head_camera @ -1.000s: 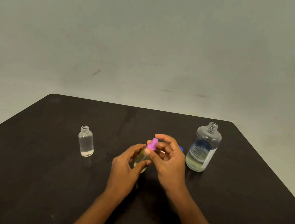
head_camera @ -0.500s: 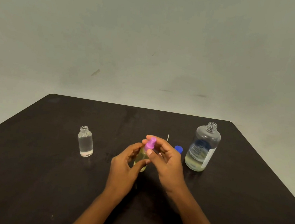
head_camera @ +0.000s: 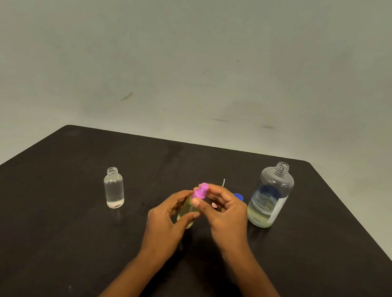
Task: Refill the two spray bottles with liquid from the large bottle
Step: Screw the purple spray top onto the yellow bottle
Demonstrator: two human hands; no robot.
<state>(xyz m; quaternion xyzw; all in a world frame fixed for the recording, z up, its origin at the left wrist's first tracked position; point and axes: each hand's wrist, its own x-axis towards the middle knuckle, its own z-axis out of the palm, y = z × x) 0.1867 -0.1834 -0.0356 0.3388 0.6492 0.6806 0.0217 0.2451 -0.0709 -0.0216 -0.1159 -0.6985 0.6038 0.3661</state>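
- The left hand grips a small spray bottle near the middle of the dark bench. Its fingers are curled round the lower body of the bottle, thumb on the near side.
- The small spray bottle stands roughly upright, leaning slightly to the right at the top. It holds a pale yellow liquid. Whether its base touches the bench cannot be told, because the hand hides it.
- A pink spray head sits on the neck of this bottle.
- The right hand pinches the pink spray head, its fingers bent round it with the thumb tip on the near side and the other fingertips on the far side.
- A clear small bottle stands upright on the bench, well apart to the left of the hands. Its threaded neck is uncapped, and it has only a little clear liquid at the bottom.
- The large bottle stands upright just to the right of the right hand. It is uncapped and carries a label, and yellowish liquid fills only its lowest part.
- A blue cap lies on the bench between the right hand and the large bottle, partly hidden by the hand.
- A thin white tube rises behind the right hand, its lower end hidden.
- A plain grey wall stands behind the bench.
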